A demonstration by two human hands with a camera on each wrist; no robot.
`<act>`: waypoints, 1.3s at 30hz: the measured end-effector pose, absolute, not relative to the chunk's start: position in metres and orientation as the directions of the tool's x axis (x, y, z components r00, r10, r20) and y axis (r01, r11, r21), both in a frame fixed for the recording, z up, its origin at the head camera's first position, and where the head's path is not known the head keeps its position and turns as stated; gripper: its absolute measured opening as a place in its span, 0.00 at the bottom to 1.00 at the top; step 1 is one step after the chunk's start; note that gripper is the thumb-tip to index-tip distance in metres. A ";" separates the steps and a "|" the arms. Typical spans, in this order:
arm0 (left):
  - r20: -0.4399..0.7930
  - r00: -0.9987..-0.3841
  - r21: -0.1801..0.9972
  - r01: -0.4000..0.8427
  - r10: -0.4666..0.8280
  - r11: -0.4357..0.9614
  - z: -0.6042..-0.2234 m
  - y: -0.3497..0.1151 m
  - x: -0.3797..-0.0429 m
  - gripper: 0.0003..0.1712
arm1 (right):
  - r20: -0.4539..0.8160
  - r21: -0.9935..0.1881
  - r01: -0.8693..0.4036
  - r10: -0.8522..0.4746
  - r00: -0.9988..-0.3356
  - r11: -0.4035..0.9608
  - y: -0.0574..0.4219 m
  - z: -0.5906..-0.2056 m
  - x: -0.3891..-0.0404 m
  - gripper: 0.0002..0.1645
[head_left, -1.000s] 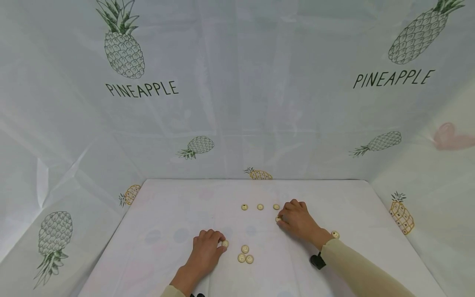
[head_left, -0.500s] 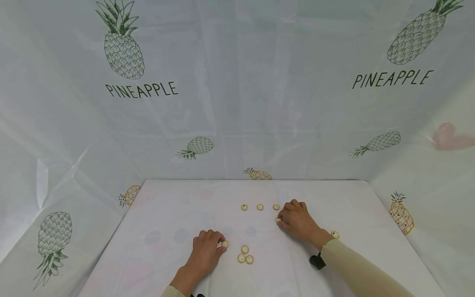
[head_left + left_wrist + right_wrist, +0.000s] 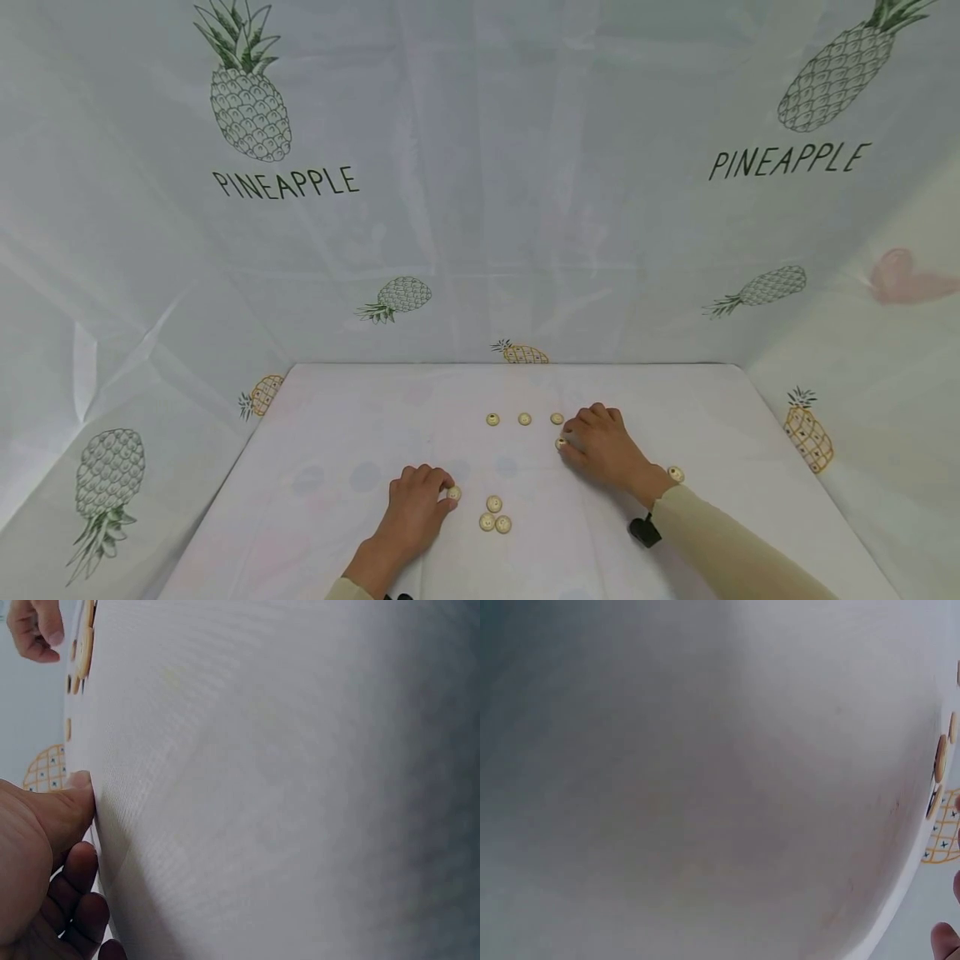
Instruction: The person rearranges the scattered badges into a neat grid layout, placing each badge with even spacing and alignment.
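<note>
My left hand pinches a small cream wooden disc by its edge, between thumb and forefinger, on the cloth. In the left wrist view the thumb lies along the cloth and hides that disc. Just beside my right hand's thumb and forefinger lies another disc; these two fingertips stand slightly parted. Above it, a row of three discs ends with the rightmost disc near my right knuckles. Three more touch or nearly touch in a cluster, its top disc right of my left hand.
One lone disc lies by my right wrist, close to the sleeve. A white cloth covers the table, and a pineapple-printed curtain rises behind it and at both sides. Black wrist camera hangs under the right wrist.
My right forefinger has lifted a little away from the disc and thumb. My left hand and the other discs have stayed in place; the whole head view has shifted very slightly.
</note>
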State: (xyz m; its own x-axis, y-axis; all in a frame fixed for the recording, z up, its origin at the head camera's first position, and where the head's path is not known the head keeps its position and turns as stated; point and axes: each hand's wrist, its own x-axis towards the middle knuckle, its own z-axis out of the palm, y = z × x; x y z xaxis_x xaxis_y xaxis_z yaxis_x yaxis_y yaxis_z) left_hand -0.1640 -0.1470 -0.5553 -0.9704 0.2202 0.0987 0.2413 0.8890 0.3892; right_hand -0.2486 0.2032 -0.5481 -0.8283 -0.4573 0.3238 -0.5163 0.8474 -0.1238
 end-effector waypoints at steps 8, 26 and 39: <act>0.100 -0.971 0.377 0.237 0.215 0.895 -0.555 -0.146 -0.164 0.12 | 0.402 -0.069 -0.512 -0.446 -0.800 0.856 0.220 -0.546 -0.239 0.13; 0.136 -0.954 0.303 0.298 0.268 0.905 -0.552 -0.144 -0.163 0.12 | 0.483 -0.031 -0.480 -0.408 -0.775 0.877 0.303 -0.543 -0.190 0.14; 0.101 -0.955 0.266 0.298 0.280 0.917 -0.555 -0.144 -0.164 0.13 | 0.425 -0.104 -0.336 -0.264 -0.866 0.936 0.358 -0.537 -0.159 0.14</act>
